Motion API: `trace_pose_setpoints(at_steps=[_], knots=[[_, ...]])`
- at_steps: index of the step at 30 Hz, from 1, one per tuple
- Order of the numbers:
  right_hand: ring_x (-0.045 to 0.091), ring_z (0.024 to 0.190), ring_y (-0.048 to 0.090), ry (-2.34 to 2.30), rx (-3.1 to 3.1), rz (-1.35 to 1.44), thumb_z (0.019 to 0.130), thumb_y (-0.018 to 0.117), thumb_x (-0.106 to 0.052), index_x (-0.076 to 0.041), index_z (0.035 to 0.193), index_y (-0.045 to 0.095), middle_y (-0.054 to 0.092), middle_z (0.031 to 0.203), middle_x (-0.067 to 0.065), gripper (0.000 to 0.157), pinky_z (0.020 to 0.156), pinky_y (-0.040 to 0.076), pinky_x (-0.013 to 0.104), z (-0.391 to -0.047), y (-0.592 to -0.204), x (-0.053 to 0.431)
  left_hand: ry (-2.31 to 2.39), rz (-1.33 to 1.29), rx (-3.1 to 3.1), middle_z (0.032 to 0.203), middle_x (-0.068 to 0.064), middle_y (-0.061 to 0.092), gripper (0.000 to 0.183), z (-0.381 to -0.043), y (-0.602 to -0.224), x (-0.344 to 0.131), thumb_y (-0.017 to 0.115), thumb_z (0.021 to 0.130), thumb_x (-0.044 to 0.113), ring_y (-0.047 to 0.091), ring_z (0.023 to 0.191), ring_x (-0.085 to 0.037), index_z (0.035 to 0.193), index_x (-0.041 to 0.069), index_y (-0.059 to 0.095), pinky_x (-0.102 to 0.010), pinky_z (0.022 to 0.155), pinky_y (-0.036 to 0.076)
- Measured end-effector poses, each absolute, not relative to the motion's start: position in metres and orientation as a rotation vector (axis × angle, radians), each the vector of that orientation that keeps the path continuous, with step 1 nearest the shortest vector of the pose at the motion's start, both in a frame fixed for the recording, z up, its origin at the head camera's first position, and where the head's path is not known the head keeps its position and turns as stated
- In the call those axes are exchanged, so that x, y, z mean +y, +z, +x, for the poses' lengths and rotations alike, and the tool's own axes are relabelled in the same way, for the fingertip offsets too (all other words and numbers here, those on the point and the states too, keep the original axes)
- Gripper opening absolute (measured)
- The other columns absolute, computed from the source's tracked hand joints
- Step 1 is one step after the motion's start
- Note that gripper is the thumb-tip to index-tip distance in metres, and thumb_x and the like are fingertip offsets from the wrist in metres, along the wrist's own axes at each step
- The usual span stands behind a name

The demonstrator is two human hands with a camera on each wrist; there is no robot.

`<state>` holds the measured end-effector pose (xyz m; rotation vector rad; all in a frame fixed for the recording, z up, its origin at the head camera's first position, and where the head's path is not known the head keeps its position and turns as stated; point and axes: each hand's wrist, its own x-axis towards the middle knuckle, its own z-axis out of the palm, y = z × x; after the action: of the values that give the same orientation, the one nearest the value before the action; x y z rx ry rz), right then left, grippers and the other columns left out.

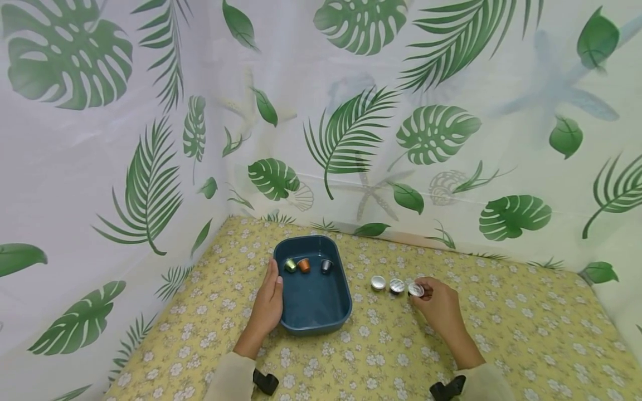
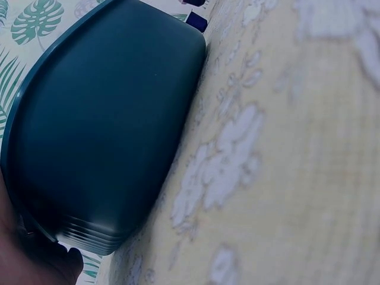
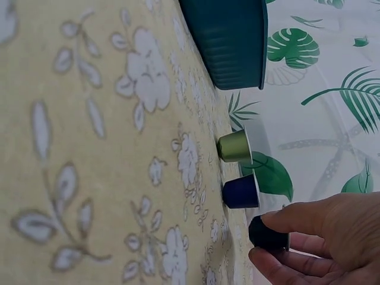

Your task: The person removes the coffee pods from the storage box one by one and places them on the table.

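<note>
My right hand pinches a black coffee capsule between thumb and fingers, silver lid up in the head view. Beside it stand two more capsules, lids up: a dark blue capsule and a green capsule. At the left, my left hand holds the side wall of a dark blue plastic bin, thumb at the rim and fingers along the outside. Inside the bin, near its far end, lie a light green capsule, an orange capsule and a grey capsule.
A yellow flowered cloth covers the table. White curtains with green leaf prints close off the back and the left side. Each wrist wears a black strap mount by the sleeve.
</note>
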<state>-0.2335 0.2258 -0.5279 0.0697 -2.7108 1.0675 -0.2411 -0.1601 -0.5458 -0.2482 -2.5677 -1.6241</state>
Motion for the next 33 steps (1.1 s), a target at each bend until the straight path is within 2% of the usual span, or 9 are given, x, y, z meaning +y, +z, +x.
trace_pose_setpoints(at_steps=[15, 33], knots=[[0.040, 0.095, 0.069, 1.099, -2.730, 0.060, 0.089, 0.074, 0.002, 0.011, 0.124, 0.064, 0.068, 0.109, 0.028, 0.037, 0.077, 0.059, 0.049, -0.243, -0.532, 0.224, -1.620, -0.252, -2.570, 0.170, -0.012, -0.002, 0.062, -0.242, -0.547, -0.162, 0.023, 0.113, 0.038, 0.001, 0.156, -0.030, 0.163, 0.006, 0.004, -0.054, 0.123, 0.013], [0.039, 0.088, 0.069, 0.980, -2.705, 0.127, 0.087, 0.073, 0.005, 0.013, 0.120, 0.066, 0.070, 0.102, 0.027, 0.034, 0.074, 0.058, 0.052, -0.245, -0.540, 0.227, -1.617, -0.234, -2.571, 0.170, -0.013, 0.000, 0.063, -0.241, -0.548, -0.161, 0.023, 0.113, 0.040, 0.002, 0.156, -0.030, 0.164, 0.008, 0.004, -0.055, 0.123, 0.012]])
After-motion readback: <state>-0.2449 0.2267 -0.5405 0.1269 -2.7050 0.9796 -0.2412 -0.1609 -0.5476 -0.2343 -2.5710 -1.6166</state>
